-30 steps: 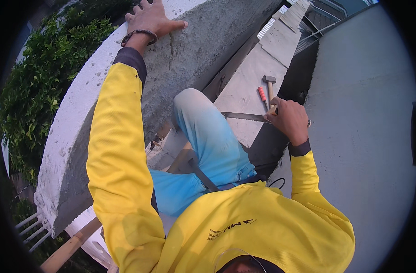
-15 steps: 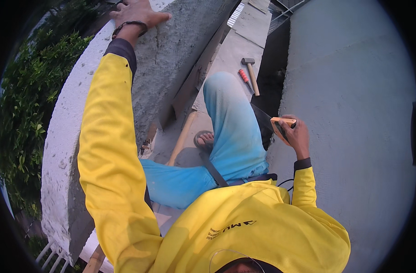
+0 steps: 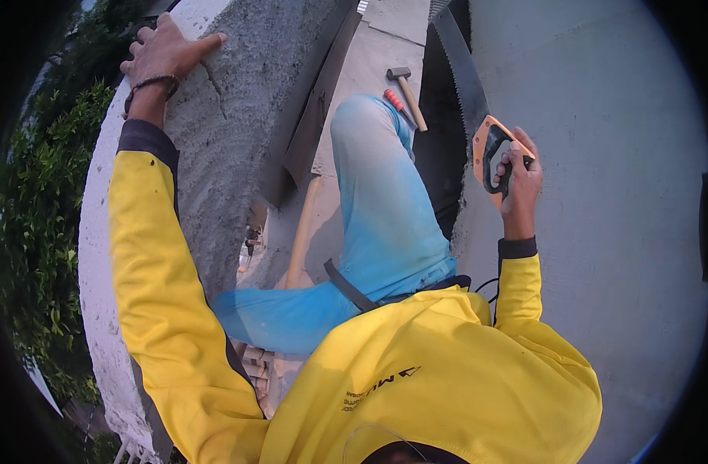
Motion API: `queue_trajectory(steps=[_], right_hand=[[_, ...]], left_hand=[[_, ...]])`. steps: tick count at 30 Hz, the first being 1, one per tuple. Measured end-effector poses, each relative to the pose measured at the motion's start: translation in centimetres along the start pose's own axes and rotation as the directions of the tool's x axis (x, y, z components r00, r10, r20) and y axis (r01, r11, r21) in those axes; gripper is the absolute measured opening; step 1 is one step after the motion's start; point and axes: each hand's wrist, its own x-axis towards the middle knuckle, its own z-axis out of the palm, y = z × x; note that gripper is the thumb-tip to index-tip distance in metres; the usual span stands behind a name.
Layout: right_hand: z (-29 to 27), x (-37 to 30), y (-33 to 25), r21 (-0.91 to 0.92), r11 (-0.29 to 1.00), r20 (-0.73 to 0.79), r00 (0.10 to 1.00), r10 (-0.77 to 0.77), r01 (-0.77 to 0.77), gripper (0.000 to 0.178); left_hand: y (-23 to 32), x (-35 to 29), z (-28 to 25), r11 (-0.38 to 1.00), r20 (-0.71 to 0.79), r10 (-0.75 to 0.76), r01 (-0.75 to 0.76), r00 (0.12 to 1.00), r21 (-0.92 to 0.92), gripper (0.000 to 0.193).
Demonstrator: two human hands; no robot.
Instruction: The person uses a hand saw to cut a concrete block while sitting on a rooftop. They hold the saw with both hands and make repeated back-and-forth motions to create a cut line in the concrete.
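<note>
My right hand (image 3: 522,174) is wrapped round the orange and black handle of a handsaw (image 3: 460,71). Its long toothed blade points away from me, above the dark gap beside the grey wall. At the far left, my left hand (image 3: 167,56) lies with fingers spread over the top edge of a rough, curved concrete wall (image 3: 249,100). Beyond my bent knee, a hammer (image 3: 407,97) with a wooden handle rests on the boards, with a red-handled tool (image 3: 396,102) next to it; that tool's tip is partly hidden.
A smooth grey wall (image 3: 601,193) rises along the right. Between it and the boards (image 3: 369,58) runs a deep dark gap (image 3: 439,155). A wooden pole (image 3: 302,232) lies near my leg. Leafy greenery (image 3: 41,209) stands outside the concrete wall at the left.
My right hand has raised the handsaw and swung it so the blade points up and away. My left hand has shifted left and nearer along the concrete edge.
</note>
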Motion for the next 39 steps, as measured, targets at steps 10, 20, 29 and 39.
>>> queue_trajectory(steps=[10, 20, 29, 39], right_hand=[[9.8, 14.0, 3.0, -0.040, 0.953, 0.046, 0.953, -0.298, 0.300, 0.034], [19.2, 34.6, 19.8, -0.616, 0.655, 0.236, 0.896, -0.376, 0.437, 0.030], [29.5, 57.0, 30.3, -0.669, 0.306, 0.567, 0.731, -0.379, 0.678, 0.038], [29.3, 57.6, 39.6, -0.646, 0.288, 0.752, 0.655, 0.078, 0.707, 0.059]], left_hand=[[-0.1, -1.0, -1.4, 0.999, 0.013, -0.006, 0.006, 1.000, -0.032, 0.119], [0.3, -2.3, -2.8, 0.993, 0.019, 0.003, -0.001, 1.000, -0.122, 0.107], [3.2, -1.5, -4.7, 0.992, 0.170, -0.094, 0.106, 0.981, -0.066, 0.114], [4.4, -1.1, -5.4, 0.982, 0.223, -0.188, 0.191, 0.957, 0.009, 0.119]])
